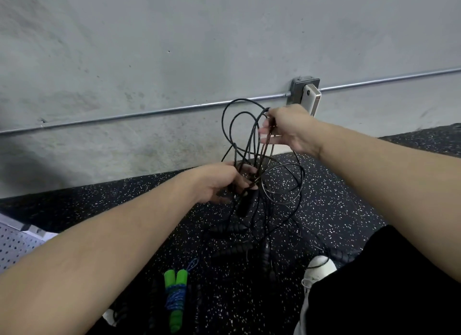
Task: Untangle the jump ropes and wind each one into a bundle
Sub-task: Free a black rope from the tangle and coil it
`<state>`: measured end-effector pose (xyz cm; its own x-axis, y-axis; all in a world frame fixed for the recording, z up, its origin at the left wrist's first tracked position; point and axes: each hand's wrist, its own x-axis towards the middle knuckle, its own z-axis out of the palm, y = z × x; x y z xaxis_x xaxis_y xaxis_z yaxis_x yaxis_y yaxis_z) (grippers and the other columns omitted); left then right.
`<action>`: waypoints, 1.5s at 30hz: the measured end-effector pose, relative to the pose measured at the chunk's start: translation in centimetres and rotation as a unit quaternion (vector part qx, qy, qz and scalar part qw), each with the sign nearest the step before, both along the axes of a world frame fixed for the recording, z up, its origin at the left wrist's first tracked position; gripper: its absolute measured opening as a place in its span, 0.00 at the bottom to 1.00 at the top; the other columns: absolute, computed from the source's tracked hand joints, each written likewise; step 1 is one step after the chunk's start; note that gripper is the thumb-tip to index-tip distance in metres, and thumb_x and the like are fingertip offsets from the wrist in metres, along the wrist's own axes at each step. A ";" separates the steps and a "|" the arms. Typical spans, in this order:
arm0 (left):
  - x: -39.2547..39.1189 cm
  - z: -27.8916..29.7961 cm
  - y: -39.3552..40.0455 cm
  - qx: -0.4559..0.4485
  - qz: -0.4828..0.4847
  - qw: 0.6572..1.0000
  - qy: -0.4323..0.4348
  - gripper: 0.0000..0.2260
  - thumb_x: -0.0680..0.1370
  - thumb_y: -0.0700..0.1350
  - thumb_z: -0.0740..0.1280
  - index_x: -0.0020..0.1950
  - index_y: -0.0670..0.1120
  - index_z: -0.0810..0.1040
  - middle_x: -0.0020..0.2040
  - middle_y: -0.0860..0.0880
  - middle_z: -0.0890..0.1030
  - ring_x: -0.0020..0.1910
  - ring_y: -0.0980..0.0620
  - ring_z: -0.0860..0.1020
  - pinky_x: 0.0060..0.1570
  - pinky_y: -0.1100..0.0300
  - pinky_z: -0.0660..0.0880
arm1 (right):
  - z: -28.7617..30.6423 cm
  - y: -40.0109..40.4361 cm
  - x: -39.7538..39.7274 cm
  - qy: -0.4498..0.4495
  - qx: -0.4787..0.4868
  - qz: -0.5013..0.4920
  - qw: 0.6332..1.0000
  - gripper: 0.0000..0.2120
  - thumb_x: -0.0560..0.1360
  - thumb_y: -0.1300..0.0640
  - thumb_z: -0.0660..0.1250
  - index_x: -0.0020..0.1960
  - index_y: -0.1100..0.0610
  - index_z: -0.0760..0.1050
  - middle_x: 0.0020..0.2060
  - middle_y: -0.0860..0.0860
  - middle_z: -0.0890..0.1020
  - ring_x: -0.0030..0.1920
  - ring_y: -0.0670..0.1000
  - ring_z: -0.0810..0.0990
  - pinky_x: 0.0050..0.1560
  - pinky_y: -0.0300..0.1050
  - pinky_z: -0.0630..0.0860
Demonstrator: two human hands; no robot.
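Nearest the camera, a black-clothed leg (374, 289) and a white shoe (318, 269) are seen at the lower right, resting on a black speckled floor mat (336, 205). Close to the lower edge, a wound jump rope (175, 294) is laid on the mat, its two green foam handles side by side and its blue cord wrapped around them in a tight bundle. At the left edge, part of a perforated white panel (15, 244) is visible. Further out, several black ribbed handles (233, 249) are scattered on the mat beneath a tangle of thin black jump ropes (252, 140), whose loops are lifted off the floor between the two hands. The left hand (219, 182) is held lower, its fingers curled around a bunch of the black cords, with one black handle hanging just below its fingertips. The right hand (289, 127) is raised higher and to the right, and a few strands at the top of the loops are pinched between its thumb and fingers, the remaining fingers being partly extended. Loose loops are draped down and to the right of the hands. Beyond, a grey concrete wall (174, 47) is crossed by a metal conduit (149, 113) leading into an electrical box (303, 90), just above the right hand.
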<state>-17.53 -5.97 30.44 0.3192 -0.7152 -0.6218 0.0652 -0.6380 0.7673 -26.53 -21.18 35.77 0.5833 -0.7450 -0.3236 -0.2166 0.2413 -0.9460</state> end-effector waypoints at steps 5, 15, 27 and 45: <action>0.2 -1.0 0.5 -0.002 0.037 0.999 -0.021 0.19 0.77 0.33 0.69 0.56 0.57 0.83 0.55 0.50 0.87 0.54 0.51 0.81 0.54 0.52 0.76 | 0.2 0.5 0.4 -0.045 0.076 -0.019 0.996 0.10 0.85 0.63 0.50 0.52 0.57 0.69 0.36 0.52 0.79 0.40 0.52 0.82 0.38 0.57 0.82; -0.7 -0.8 0.2 0.002 0.000 1.000 -0.019 0.18 0.76 0.36 0.70 0.60 0.57 0.81 0.40 0.52 0.81 0.35 0.56 0.72 0.34 0.60 0.65 | -0.5 0.1 1.4 -0.086 0.144 -0.109 0.980 0.15 0.80 0.68 0.45 0.42 0.55 0.65 0.30 0.48 0.65 0.23 0.44 0.58 0.24 0.35 0.56; -1.1 -2.4 0.0 -0.047 0.089 0.990 -0.103 0.15 0.78 0.38 0.73 0.62 0.50 0.80 0.53 0.50 0.84 0.40 0.58 0.76 0.41 0.64 0.69 | 0.2 0.3 2.4 -0.214 0.328 -0.078 0.917 0.16 0.82 0.64 0.47 0.37 0.55 0.61 0.21 0.48 0.64 0.18 0.43 0.55 0.17 0.33 0.51; 0.3 -0.9 -0.9 -0.233 0.075 0.901 -0.358 0.03 0.82 0.49 0.68 0.54 0.53 0.76 0.43 0.48 0.82 0.38 0.51 0.78 0.41 0.52 0.75 | 0.9 0.6 -1.0 -0.002 0.066 0.211 0.975 0.08 0.82 0.54 0.64 0.51 0.55 0.81 0.31 0.45 0.72 0.29 0.42 0.69 0.27 0.32 0.69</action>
<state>-17.19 -6.90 29.53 0.6343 -0.7606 0.1384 -0.4940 -0.2611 0.8293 -27.58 -20.60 36.64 0.8302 -0.3905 -0.3979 -0.3195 0.2516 -0.9136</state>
